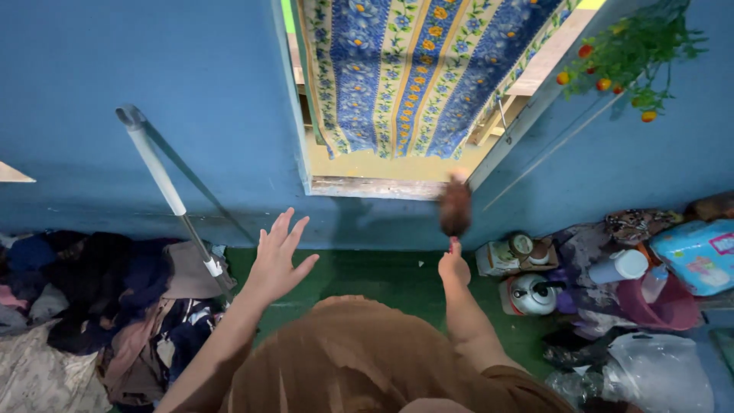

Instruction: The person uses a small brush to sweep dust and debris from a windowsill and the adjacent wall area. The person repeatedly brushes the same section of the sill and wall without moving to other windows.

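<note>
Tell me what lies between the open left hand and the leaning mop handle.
In the head view, only blue wall shows between the left hand and the mop handle.

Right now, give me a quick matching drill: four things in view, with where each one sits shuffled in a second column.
Things:
1. mop handle
2. flowered curtain
3. kettle
4. clothes pile

Places:
A. hangs in the opening
B. heaped on the floor at left
C. leans on the blue wall
D. on the floor at right, among bottles and bags

Pairs: 1-C, 2-A, 3-D, 4-B
</note>
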